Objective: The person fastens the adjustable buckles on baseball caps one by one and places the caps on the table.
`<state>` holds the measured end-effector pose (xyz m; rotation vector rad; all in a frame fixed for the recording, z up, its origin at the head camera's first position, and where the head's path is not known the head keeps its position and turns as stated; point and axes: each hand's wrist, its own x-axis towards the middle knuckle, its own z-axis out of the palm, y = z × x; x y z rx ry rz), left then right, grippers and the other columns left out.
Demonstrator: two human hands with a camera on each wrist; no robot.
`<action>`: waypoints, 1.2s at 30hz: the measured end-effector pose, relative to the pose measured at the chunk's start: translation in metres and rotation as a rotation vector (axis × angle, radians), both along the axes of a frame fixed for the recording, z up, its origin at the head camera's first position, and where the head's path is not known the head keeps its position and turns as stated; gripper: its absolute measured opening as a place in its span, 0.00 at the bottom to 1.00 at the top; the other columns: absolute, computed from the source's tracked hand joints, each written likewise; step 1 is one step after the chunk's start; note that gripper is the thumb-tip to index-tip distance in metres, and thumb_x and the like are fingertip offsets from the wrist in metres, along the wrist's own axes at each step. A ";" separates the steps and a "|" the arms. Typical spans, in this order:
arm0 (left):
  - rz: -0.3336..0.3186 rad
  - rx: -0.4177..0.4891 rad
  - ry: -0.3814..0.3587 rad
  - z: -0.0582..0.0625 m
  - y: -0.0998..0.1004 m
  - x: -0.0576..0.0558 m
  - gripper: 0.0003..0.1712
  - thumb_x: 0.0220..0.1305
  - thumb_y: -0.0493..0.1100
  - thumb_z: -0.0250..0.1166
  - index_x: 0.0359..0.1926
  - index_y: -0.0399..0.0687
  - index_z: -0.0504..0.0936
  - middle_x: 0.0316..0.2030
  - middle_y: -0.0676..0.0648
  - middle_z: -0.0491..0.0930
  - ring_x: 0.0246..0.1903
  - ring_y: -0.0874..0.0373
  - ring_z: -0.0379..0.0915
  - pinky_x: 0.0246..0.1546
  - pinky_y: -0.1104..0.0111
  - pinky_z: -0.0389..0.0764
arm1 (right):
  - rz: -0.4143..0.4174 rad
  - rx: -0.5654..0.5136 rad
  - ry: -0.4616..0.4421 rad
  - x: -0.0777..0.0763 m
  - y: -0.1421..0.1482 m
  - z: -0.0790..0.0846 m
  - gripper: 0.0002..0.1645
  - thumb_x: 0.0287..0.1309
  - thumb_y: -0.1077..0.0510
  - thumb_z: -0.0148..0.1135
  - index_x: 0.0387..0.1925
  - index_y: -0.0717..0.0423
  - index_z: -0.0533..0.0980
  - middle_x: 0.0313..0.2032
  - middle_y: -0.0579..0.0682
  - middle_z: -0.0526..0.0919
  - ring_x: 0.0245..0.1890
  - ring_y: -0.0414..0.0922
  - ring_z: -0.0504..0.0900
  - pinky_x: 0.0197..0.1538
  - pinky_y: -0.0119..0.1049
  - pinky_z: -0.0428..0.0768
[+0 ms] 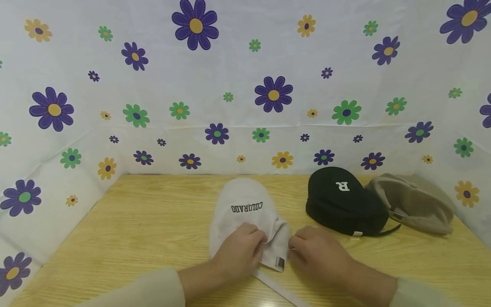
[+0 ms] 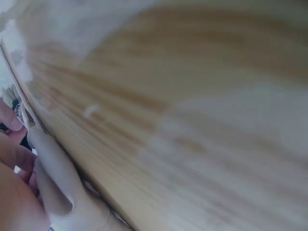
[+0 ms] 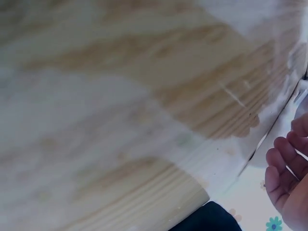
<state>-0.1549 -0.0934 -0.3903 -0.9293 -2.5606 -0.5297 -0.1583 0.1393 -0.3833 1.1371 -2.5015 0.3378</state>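
A light grey cap lies on the table with the word COLORADO upside down to me. My left hand grips a fold of its fabric near the lower edge. Beside the cap's right edge, my right hand has its fingers curled, thumb and fingertips pinching at the rim. A narrow pale strap runs from under the left hand toward the lower right. In the left wrist view the cap's folded fabric shows next to the left hand. The right wrist view catches the right hand's curled fingers.
To the right sits a black cap with a white R and a loose strap. A tan cap leans behind it, partly covered. The wooden table backs onto a white cloth printed with flowers.
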 end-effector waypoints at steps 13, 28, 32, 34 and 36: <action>0.004 0.067 -0.087 0.005 0.010 0.000 0.03 0.59 0.39 0.66 0.35 0.48 0.84 0.31 0.54 0.79 0.35 0.63 0.73 0.40 0.73 0.78 | 0.126 0.020 -0.015 0.004 -0.007 -0.004 0.02 0.57 0.55 0.69 0.31 0.44 0.81 0.28 0.35 0.72 0.29 0.31 0.68 0.33 0.23 0.71; 0.006 0.164 0.150 -0.003 -0.032 0.009 0.04 0.51 0.39 0.71 0.30 0.48 0.83 0.29 0.56 0.79 0.33 0.66 0.73 0.36 0.76 0.77 | 0.180 0.043 0.019 0.002 -0.005 -0.006 0.04 0.57 0.55 0.69 0.32 0.43 0.80 0.28 0.35 0.71 0.29 0.30 0.68 0.34 0.23 0.71; -0.001 0.189 0.233 -0.005 -0.046 0.010 0.07 0.49 0.36 0.70 0.31 0.48 0.83 0.31 0.56 0.79 0.34 0.65 0.74 0.37 0.75 0.77 | 0.191 0.051 0.040 0.002 -0.005 -0.006 0.04 0.57 0.55 0.69 0.32 0.43 0.80 0.29 0.35 0.71 0.30 0.31 0.68 0.34 0.25 0.71; -0.012 0.197 0.272 -0.006 -0.052 0.011 0.08 0.47 0.35 0.69 0.32 0.49 0.83 0.32 0.57 0.79 0.35 0.64 0.74 0.39 0.75 0.76 | 0.197 0.049 0.060 0.002 -0.005 -0.006 0.04 0.57 0.55 0.69 0.32 0.42 0.80 0.29 0.35 0.71 0.30 0.32 0.69 0.36 0.27 0.72; -0.034 0.208 0.297 -0.007 -0.058 0.014 0.09 0.47 0.34 0.69 0.32 0.49 0.83 0.33 0.56 0.79 0.35 0.64 0.74 0.39 0.75 0.76 | 0.204 0.043 0.085 0.002 -0.005 -0.007 0.04 0.56 0.55 0.69 0.31 0.42 0.80 0.29 0.35 0.72 0.31 0.33 0.70 0.38 0.29 0.72</action>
